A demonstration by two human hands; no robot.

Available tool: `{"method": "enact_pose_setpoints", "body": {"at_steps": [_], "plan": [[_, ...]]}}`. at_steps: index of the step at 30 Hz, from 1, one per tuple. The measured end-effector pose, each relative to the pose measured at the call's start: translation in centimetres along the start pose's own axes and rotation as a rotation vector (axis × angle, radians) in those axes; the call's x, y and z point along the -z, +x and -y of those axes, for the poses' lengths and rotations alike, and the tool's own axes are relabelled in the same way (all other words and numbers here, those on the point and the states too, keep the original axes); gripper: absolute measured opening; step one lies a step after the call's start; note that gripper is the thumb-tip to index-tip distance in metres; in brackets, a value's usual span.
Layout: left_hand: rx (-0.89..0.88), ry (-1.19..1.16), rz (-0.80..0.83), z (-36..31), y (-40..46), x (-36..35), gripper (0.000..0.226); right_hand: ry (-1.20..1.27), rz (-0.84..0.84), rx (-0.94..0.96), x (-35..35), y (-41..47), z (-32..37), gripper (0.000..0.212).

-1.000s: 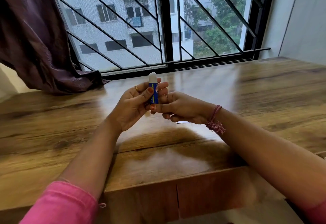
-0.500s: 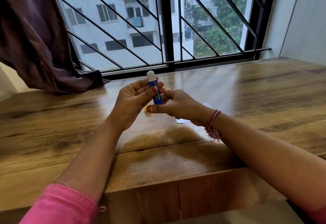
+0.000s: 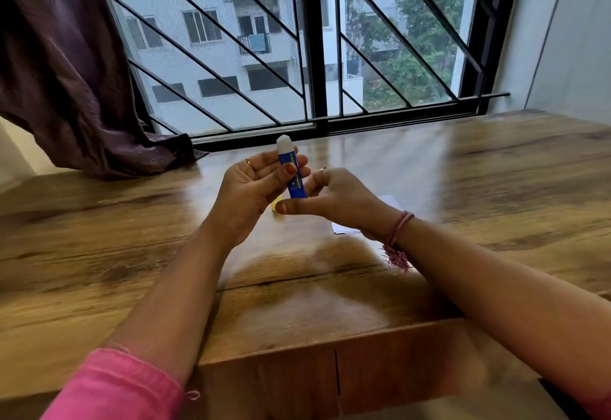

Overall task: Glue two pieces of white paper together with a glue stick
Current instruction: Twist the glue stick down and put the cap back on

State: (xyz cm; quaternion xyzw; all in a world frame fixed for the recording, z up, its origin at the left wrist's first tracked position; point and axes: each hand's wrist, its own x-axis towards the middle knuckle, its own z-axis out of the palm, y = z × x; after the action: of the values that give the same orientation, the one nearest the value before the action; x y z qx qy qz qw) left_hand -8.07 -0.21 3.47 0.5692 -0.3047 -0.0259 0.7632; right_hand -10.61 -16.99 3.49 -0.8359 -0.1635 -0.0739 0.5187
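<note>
Two hands meet above the wooden desk [image 3: 496, 188], near the window [image 3: 314, 55]. Left hand [image 3: 251, 191] grips the glue stick [image 3: 292, 174] upright, thumb across the blue barrel, fingers curled behind it; white glue tip exposed at top, no cap on. Right hand [image 3: 334, 198] pinches the bottom end of the stick between thumb and curled fingers. Small yellow thing [image 3: 275, 205] shows just below the hands, mostly hidden, cannot tell what it is. White paper [image 3: 344, 228] lies flat on the desk under the right wrist, only corners visible; cannot tell if it is one sheet or two. Pink thread band [image 3: 398, 231] on right wrist, pink sleeve [image 3: 115, 386] on left arm. Dark curtain [image 3: 66, 72] hangs at left, its end resting on the desk.
</note>
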Motion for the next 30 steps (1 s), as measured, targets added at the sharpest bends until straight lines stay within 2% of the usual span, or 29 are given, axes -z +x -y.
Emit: {"method": "enact_pose_setpoints", "body": {"at_steps": [3,6,10,15,17,22,26,30], "plan": [[0.004,0.004,0.014,0.0,0.0,0.1,0.026,-0.029,0.197,-0.037,0.6,-0.3,0.7,0.018],[0.004,0.014,0.022,-0.1,-0.1,0.1,0.025,0.079,0.332,-0.093,1.6,-0.5,0.9,0.005],[0.014,0.027,0.015,-0.1,-0.1,0.1,0.027,0.058,0.218,-0.044,1.3,-0.4,0.6,0.002],[0.01,0.016,0.007,0.0,0.0,0.0,0.027,0.109,0.041,0.004,0.4,0.0,0.0,0.019],[0.014,-0.003,0.017,0.0,0.0,0.0,0.026,0.092,0.05,0.015,0.3,0.0,0.0,0.021],[0.015,0.004,0.031,0.0,0.0,0.2,0.028,0.085,0.322,-0.087,1.6,-0.2,0.5,0.009],[0.022,-0.002,0.04,0.0,0.0,0.1,0.028,0.085,0.216,-0.035,1.6,-0.2,0.5,0.004],[0.011,0.017,0.043,0.0,0.0,-0.1,0.029,0.096,0.081,-0.001,0.9,0.1,0.1,0.018]]}}
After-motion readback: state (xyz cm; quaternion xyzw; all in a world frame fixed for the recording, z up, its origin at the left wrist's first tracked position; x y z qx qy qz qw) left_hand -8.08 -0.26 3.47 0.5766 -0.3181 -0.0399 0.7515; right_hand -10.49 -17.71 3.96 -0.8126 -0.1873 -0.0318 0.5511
